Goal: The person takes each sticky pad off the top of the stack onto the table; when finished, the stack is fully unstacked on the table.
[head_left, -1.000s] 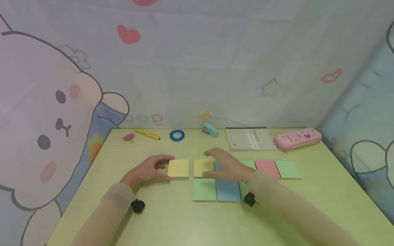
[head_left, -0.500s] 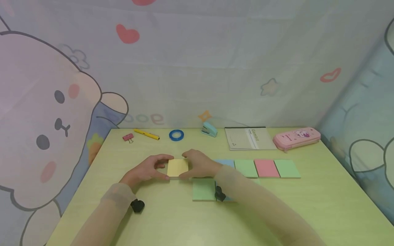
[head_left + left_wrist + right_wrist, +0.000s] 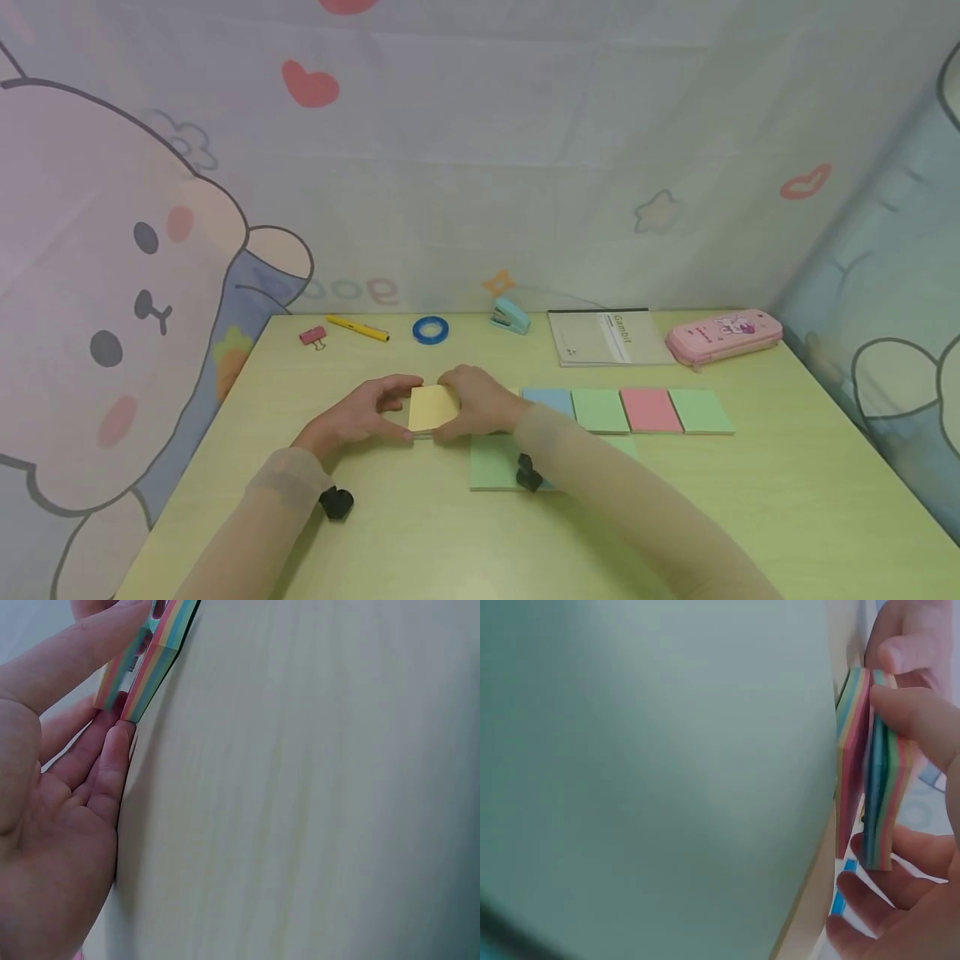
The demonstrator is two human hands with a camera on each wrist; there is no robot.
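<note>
A stack of sticky notes [image 3: 433,407], yellow on top, lies left of centre on the table. Its edges show layers of several colours in the wrist views. My right hand [image 3: 483,402] pinches the upper block [image 3: 889,802] between thumb and fingers. A gap separates that block from the lower block [image 3: 850,765], which rests on the table. My left hand [image 3: 362,410] holds the stack from its left side, fingertips against the lower block and thumb at the near corner. In the left wrist view the left thumb [image 3: 82,645] crosses in front of the upper block.
To the right lie two rows of sticky-note pads, among them a blue pad [image 3: 547,400], a pink pad [image 3: 651,411] and a green pad [image 3: 495,462]. Along the back are a binder clip [image 3: 313,335], yellow pen [image 3: 358,327], blue tape roll [image 3: 431,330], stapler [image 3: 511,316], notebook [image 3: 592,337] and pencil case [image 3: 723,335].
My right hand has moved left from above the neighbouring yellow pad to the stack and has raised the upper block slightly. The left hand has stayed in place.
</note>
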